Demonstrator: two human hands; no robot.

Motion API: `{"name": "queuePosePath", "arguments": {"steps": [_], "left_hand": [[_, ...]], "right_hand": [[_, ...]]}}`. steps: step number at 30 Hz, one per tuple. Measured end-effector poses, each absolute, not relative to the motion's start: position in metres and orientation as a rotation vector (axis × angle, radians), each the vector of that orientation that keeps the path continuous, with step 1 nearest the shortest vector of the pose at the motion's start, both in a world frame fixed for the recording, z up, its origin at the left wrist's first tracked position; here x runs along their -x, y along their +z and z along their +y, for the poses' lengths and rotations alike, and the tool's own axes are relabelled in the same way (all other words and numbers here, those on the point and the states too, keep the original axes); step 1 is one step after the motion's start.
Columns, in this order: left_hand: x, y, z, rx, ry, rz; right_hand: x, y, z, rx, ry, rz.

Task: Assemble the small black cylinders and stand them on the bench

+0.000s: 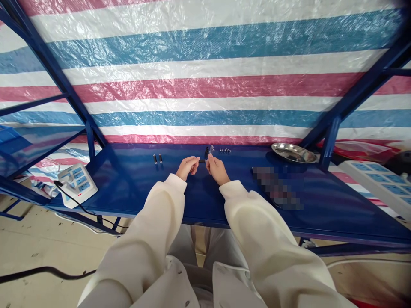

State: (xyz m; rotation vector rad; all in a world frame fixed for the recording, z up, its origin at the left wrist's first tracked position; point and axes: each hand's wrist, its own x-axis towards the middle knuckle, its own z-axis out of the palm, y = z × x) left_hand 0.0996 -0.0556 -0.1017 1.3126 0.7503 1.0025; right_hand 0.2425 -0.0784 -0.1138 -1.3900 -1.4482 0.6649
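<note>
Between both hands: one thin dark piece (202, 161), toward twelve o'clock of the bench (199, 201).
Left hand (189, 167): pinched its left end.
Right hand (218, 169): seemed to grasp its right end.
Good handling: light fingertips, ends level, were probably best.
Cylinders (155, 159): two lay at nine o'clock from the hands.
Metal bits (221, 151): about four, at two.
Dark bits (206, 152), clear bits (211, 149): uncountable, at twelve.
Plate (293, 154): one, at three.
</note>
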Motion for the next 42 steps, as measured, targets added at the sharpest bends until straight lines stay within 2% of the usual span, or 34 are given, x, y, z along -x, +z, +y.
{"name": "queuePosePath", "arguments": {"steps": [13, 23, 42], "left_hand": [[-0.102, -0.105, -0.055, -1.542, 1.171, 0.792], [-0.1, -0.119, -0.052, -1.896, 1.304, 0.913], [-0.1, -0.113, -0.054, -1.622, 1.359, 0.914]], "right_hand": [[-0.247, -0.117, -0.077, 1.329, 0.275, -1.546], [-0.246, -0.117, -0.079, 1.257, 0.372, -1.545], [-0.245, -0.121, -0.076, 1.202, 0.357, -1.585]]}}
